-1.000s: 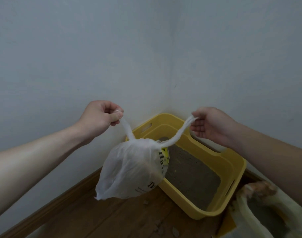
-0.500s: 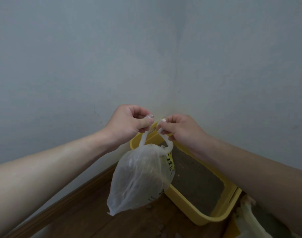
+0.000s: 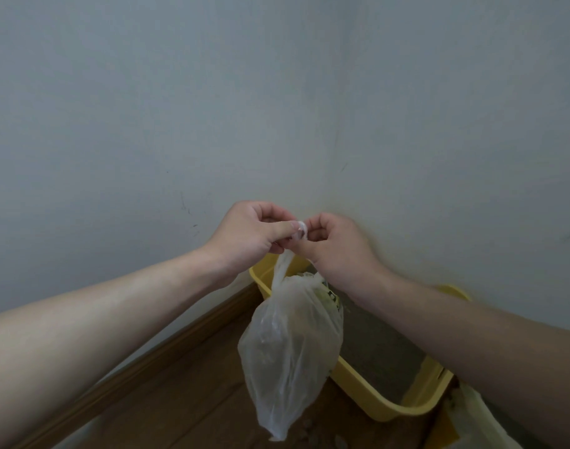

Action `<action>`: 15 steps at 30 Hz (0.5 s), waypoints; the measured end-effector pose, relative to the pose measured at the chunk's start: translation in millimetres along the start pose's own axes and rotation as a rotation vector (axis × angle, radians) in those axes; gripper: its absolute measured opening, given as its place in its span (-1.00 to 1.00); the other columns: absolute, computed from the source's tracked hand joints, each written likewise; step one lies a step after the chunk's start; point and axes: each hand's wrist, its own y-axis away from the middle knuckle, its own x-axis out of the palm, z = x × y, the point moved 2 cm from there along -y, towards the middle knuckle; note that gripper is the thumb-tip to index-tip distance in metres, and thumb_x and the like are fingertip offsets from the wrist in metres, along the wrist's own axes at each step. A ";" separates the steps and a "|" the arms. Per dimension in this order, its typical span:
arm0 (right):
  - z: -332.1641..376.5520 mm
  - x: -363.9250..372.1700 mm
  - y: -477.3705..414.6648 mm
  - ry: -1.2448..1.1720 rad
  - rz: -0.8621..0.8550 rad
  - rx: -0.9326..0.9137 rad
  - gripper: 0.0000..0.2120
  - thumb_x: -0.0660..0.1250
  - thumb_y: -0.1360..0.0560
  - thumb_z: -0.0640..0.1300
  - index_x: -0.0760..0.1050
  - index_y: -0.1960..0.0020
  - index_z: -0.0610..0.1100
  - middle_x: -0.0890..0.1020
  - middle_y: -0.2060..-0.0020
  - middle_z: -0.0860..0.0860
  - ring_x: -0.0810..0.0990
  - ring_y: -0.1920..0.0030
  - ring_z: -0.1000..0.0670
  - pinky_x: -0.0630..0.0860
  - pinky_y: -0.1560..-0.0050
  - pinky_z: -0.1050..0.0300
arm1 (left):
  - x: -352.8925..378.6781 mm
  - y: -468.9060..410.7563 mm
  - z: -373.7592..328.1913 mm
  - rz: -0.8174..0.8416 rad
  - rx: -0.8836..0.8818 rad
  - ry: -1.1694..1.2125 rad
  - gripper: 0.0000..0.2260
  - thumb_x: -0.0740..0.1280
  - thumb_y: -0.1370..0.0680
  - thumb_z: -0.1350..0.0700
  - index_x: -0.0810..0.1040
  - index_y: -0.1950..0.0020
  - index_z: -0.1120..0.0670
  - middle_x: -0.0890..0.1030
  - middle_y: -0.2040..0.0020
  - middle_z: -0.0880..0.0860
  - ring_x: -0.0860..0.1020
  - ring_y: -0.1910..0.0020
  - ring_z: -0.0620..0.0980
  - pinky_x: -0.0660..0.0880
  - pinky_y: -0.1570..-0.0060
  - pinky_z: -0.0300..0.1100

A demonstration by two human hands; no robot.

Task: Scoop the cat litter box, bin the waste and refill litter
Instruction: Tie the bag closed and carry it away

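A translucent white plastic bag [image 3: 290, 348] with dark waste inside hangs in the air in front of the room corner. My left hand [image 3: 249, 236] and my right hand [image 3: 335, 246] meet just above it, and each pinches one twisted bag handle, the two ends bunched together between my fingertips. Behind and below the bag stands the yellow litter box [image 3: 416, 405] on the wooden floor, with grey litter [image 3: 377, 348] inside. My right forearm hides part of the box's far rim.
Two pale walls meet in a corner behind the box, with a wooden baseboard [image 3: 167, 358] along the left wall. An open litter sack [image 3: 474, 419] sits at the bottom right. Small litter crumbs [image 3: 338, 440] lie on the floor under the bag.
My hands came together from wide apart, bringing the two bag handles to one point. The bag now hangs straight down and narrower, and the view has tilted slightly.
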 end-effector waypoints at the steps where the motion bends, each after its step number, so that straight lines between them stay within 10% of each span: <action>1: -0.1 0.0 -0.8 -0.006 -0.010 0.004 -0.80 0.53 -0.42 -0.07 0.59 0.07 -0.14 0.70 0.18 -0.06 0.59 0.26 0.09 0.51 0.30 0.20 | 0.0 0.4 0.6 0.001 0.004 -0.005 -0.92 0.49 -0.47 0.17 0.66 0.10 0.16 0.69 0.26 0.07 0.62 0.28 -0.09 0.55 0.24 -0.21; 9: -0.2 2.6 -9.6 -0.003 -0.044 0.013 -0.96 0.45 -0.44 -0.16 0.61 0.14 -0.11 0.70 0.23 -0.08 0.69 0.14 -0.12 0.62 0.11 -0.16 | -1.2 8.4 14.7 -0.010 0.051 -0.159 -0.79 0.41 -0.53 0.01 0.56 -0.14 0.00 0.64 0.01 -0.03 0.60 0.05 -0.12 0.51 0.12 -0.26; 15: 10.6 -1.2 -18.2 0.047 -0.070 0.061 -0.93 0.44 -0.45 -0.13 0.60 0.20 -0.08 0.68 0.27 -0.06 0.68 0.18 -0.13 0.61 0.23 -0.06 | -9.9 24.2 26.7 0.097 -0.065 -0.293 -0.18 0.51 -0.25 -0.35 0.30 -0.42 -0.14 0.43 -0.27 -0.18 0.46 -0.22 -0.21 0.48 -0.15 -0.22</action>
